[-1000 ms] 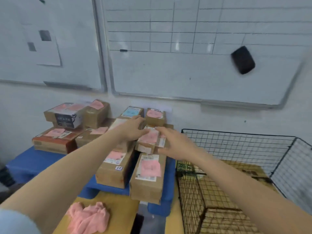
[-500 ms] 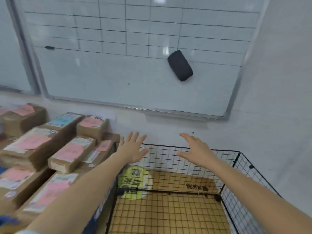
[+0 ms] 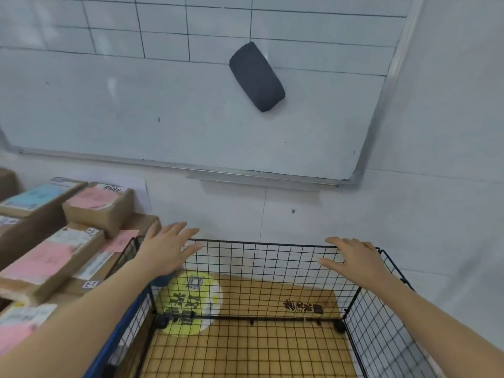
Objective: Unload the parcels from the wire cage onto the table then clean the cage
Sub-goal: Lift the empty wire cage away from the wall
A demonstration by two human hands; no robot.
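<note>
At the left, labelled cardboard parcels (image 3: pixel 51 257) are seen stacked on the blue surface (image 3: pixel 117 336), just beside the wire cage (image 3: pixel 259 263). The left hand (image 3: pixel 166 252) is held over the cage's far left corner, its grip wide, fingers straight, nothing held. No parcel is seen in the visible part of the cage, so unloading is judged done or nearly so, and cleaning is judged not yet begun. At the right, the right hand (image 3: pixel 354 264) is spread at the back rim, its grip likewise wide and empty; contact with the wire cannot be told.
</note>
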